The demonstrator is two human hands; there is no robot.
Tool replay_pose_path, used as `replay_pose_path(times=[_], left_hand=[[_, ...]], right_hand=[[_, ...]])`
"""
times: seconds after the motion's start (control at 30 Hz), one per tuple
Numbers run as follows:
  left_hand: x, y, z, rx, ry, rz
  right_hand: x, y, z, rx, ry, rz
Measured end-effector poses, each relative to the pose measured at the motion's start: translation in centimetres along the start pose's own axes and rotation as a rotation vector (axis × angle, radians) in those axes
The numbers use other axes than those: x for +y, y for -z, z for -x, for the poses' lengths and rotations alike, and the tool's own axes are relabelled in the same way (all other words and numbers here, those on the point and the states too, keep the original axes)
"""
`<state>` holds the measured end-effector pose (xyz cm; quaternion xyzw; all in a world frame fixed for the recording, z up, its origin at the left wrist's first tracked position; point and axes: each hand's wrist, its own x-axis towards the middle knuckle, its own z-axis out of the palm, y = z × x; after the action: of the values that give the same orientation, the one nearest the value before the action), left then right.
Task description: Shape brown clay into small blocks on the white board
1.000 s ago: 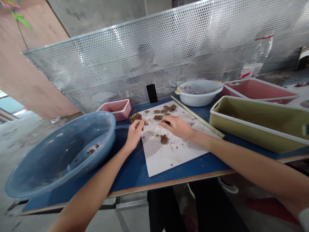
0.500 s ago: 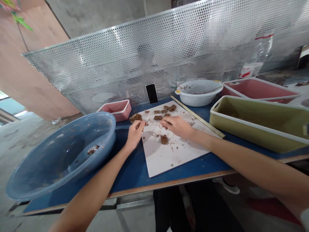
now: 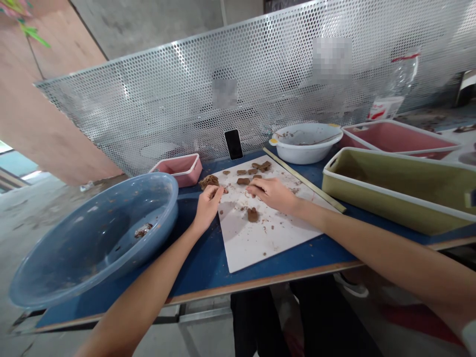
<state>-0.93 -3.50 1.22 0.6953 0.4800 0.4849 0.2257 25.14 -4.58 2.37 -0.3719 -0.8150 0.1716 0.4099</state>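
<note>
My left hand (image 3: 208, 202) is closed in a pinch at the left edge of a white board (image 3: 240, 253). A tiny bit of brown clay (image 3: 225, 190) shows at its fingertips. Over the middle of the board, my right hand (image 3: 270, 192) has its fingers curled together; what they hold, if anything, is hidden. Below the hands stands a small shaped clay lump (image 3: 253, 214) with bumps on top. Several clay pieces (image 3: 243, 181) lie behind the hands, among scattered crumbs. A bigger rough clay lump (image 3: 208, 181) sits just behind my left hand.
A large blue basin (image 3: 159, 248) stands left, a small pink bin (image 3: 191, 171) behind it. A phone (image 3: 234, 144) leans on a perforated metal screen (image 3: 156, 99). Right are a wooden strip (image 3: 305, 179), white basin (image 3: 307, 152), green bin (image 3: 379, 203) and pink bin (image 3: 409, 136).
Both hands stay in nearly the same place, with only a slight shift of the right fingers. My legs under the table have moved a little apart.
</note>
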Motion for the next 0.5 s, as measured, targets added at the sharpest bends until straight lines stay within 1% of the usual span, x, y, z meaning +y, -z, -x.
replay_pose_path(times=[0.13,0.33,0.5], left_hand=[[-0.15,-0.01,-0.10,-0.003,-0.006,-0.012],[-0.08,0.01,0.00,-0.009,-0.006,-0.034],[-0.51,0.09,-0.11,0.000,-0.020,-0.056]], right_hand=[[0.25,-0.15,-0.12,0.024,0.012,0.011],[-0.06,0.15,0.10,-0.062,-0.016,-0.033],[0.02,0.04,0.11,0.010,0.043,-0.022]])
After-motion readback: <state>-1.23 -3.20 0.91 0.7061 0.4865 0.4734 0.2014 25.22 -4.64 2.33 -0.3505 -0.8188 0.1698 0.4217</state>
